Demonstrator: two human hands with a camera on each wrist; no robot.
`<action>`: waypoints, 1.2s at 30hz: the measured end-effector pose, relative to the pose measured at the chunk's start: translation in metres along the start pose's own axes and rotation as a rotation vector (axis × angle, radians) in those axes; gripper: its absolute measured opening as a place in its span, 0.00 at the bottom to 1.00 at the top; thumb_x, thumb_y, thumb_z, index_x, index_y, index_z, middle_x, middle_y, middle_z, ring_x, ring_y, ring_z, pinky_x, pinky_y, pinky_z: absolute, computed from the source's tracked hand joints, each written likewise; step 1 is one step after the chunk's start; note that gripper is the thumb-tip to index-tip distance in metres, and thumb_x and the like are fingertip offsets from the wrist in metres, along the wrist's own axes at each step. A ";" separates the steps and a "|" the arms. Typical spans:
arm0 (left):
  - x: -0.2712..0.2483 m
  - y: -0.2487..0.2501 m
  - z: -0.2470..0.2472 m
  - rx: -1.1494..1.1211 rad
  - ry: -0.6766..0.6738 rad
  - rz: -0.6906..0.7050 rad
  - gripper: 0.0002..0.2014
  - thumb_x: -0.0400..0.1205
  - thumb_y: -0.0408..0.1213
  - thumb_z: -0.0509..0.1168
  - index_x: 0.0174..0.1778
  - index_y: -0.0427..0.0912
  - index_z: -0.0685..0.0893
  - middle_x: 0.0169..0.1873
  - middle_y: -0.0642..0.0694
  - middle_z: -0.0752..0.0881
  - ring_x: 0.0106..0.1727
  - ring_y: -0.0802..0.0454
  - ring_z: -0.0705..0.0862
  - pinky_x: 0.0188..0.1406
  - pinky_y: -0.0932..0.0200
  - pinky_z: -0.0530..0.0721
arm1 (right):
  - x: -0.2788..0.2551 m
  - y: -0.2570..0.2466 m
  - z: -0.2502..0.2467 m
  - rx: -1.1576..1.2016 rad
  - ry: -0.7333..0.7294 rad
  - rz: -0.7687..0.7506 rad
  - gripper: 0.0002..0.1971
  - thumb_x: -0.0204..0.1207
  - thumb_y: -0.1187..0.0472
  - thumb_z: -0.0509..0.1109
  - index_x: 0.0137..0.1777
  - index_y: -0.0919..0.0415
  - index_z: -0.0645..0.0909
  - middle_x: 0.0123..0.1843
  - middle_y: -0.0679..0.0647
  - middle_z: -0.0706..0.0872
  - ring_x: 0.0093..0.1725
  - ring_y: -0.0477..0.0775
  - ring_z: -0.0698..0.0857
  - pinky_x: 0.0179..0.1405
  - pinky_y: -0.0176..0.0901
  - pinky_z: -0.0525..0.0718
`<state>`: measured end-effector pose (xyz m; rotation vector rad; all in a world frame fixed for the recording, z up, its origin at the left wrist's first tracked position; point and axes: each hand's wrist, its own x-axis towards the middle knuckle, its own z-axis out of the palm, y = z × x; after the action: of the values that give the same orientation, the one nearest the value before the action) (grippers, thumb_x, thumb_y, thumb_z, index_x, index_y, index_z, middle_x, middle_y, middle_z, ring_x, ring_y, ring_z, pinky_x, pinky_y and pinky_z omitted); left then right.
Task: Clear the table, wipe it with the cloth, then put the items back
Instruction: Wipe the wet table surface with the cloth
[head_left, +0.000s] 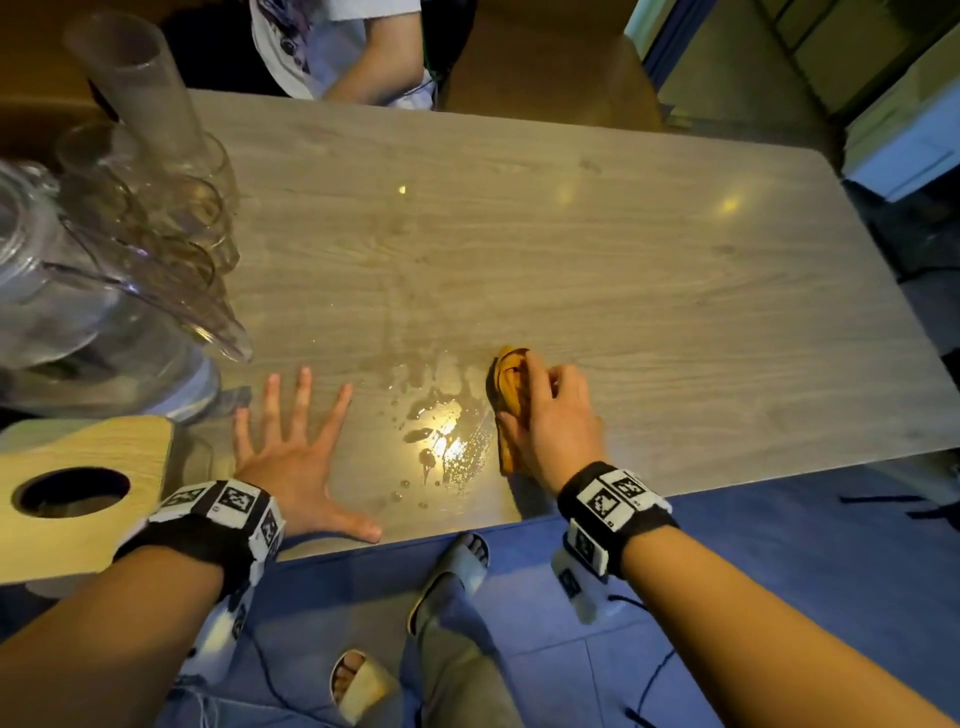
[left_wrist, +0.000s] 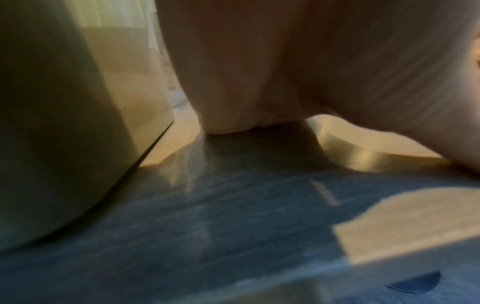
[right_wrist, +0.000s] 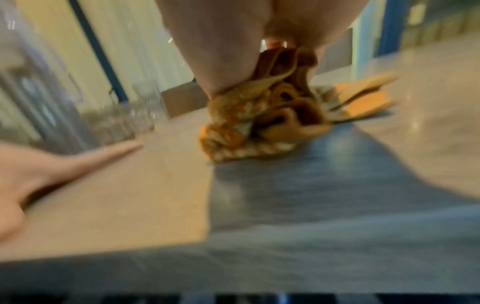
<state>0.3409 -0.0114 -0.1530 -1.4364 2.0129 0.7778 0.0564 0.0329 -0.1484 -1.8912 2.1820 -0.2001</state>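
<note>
Left hand (head_left: 291, 457) flat, fingers splayed on table (head_left: 623, 270); right hand (head_left: 550, 421) clutching bunched cloth (head_left: 511, 384).

Broad bare stretch of grey wood-grain table (head_left: 597, 249) open across centre and right, cluster of clear glass jars and pitcher (head_left: 130, 234) crowding the left edge, small water puddle (head_left: 441, 426) near the front edge, light wooden board with round hole (head_left: 83, 493) at front left

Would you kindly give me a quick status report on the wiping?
Right hand grips cloth on table. Left hand flat, fingers spread. Puddle left of cloth, unwiped. Glassware crowds far left edge.
</note>
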 end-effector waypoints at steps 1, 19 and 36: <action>0.000 0.000 0.000 0.003 -0.003 -0.002 0.81 0.40 0.91 0.61 0.71 0.62 0.10 0.68 0.43 0.05 0.73 0.32 0.10 0.78 0.23 0.27 | 0.000 -0.004 -0.001 0.041 -0.002 0.030 0.37 0.76 0.50 0.74 0.81 0.58 0.63 0.63 0.60 0.72 0.62 0.59 0.73 0.56 0.50 0.81; -0.001 0.002 0.000 0.006 0.012 -0.004 0.80 0.41 0.91 0.61 0.70 0.64 0.09 0.68 0.44 0.05 0.74 0.33 0.11 0.79 0.23 0.29 | -0.028 -0.031 0.033 -0.074 -0.192 -0.400 0.33 0.81 0.41 0.60 0.84 0.47 0.59 0.84 0.59 0.63 0.84 0.70 0.55 0.80 0.74 0.59; -0.001 0.001 -0.002 -0.005 -0.003 0.012 0.80 0.44 0.90 0.63 0.72 0.62 0.10 0.67 0.44 0.05 0.71 0.33 0.08 0.74 0.25 0.23 | -0.018 -0.020 0.039 -0.011 -0.244 -0.786 0.27 0.82 0.49 0.63 0.82 0.48 0.67 0.85 0.56 0.63 0.85 0.64 0.57 0.83 0.63 0.54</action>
<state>0.3405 -0.0120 -0.1504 -1.4260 2.0207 0.7899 0.0880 0.0499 -0.1791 -2.5232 1.2022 -0.0823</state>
